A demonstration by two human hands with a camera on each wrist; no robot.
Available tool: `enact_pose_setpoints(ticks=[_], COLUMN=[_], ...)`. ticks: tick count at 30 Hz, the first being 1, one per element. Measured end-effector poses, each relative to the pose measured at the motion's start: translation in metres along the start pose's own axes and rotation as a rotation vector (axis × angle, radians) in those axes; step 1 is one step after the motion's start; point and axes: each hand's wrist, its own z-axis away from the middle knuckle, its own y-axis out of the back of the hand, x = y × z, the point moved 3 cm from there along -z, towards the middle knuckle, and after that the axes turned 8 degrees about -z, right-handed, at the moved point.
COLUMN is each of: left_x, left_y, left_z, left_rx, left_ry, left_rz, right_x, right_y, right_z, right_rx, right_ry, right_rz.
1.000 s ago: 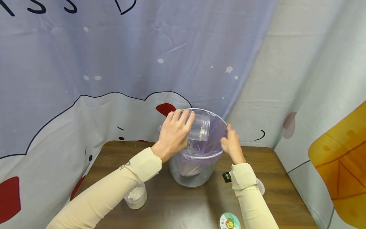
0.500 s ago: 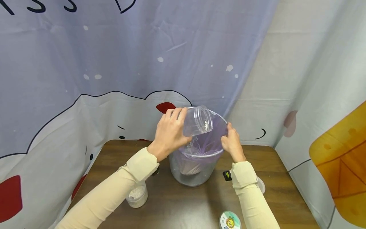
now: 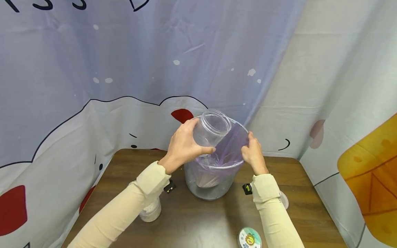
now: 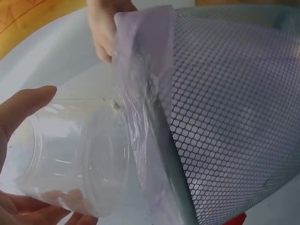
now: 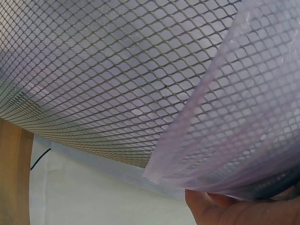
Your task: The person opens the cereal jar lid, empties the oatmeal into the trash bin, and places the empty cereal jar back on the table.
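My left hand (image 3: 183, 146) grips a clear plastic jar (image 3: 208, 134) over the opening of a mesh trash bin (image 3: 209, 193). The jar's open mouth tilts up and to the right. In the left wrist view a few pale crumbs (image 4: 116, 107) cling near its mouth; otherwise the jar looks see-through. A thin purple bag (image 3: 232, 146) lines the bin and folds over its rim. On the bin's right side, my right hand (image 3: 254, 156) holds the rim and the bag edge. The right wrist view shows only part of that hand (image 5: 243, 212), below the bag's fold.
Left of the bin, partly behind my left sleeve, stands a clear tub (image 3: 151, 212) with white contents. A round lid with a green and white label (image 3: 249, 238) lies at the table's front. Another pale round piece (image 3: 283, 200) shows beside my right sleeve. Curtains hang behind.
The jar has turned from mouth tipped down into the bin to mouth tilted upward, as my left hand rotated. The white bits seen inside its mouth are gone from there. My right hand stays on the rim.
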Motion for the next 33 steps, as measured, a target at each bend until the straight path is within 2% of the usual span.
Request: enact_pose_setpoints(ticks=[9,16,29,33], left_x=[-0.003,0.003,0.024,0.030], left_y=[-0.001,-0.008,-0.019,-0.021], left_z=[0.002,0.011,0.022,0.027], left_rx=[-0.034,-0.084,-0.105,-0.101], left_ry=[0.033,0.012,-0.024,-0.039], left_rz=[0.254,0.395,0.478,0.475], right_x=[0.000,0.002,0.003,0.003], right_y=[0.002,0.006,0.008,0.008], right_z=[-0.002,0.001,0.003,0.003], right_rx=[0.010,0.009,0.024,0.033], right_ry=[0.016,0.015,0.027,0.037], right_rz=[-0.002,-0.001,-0.003,-0.014])
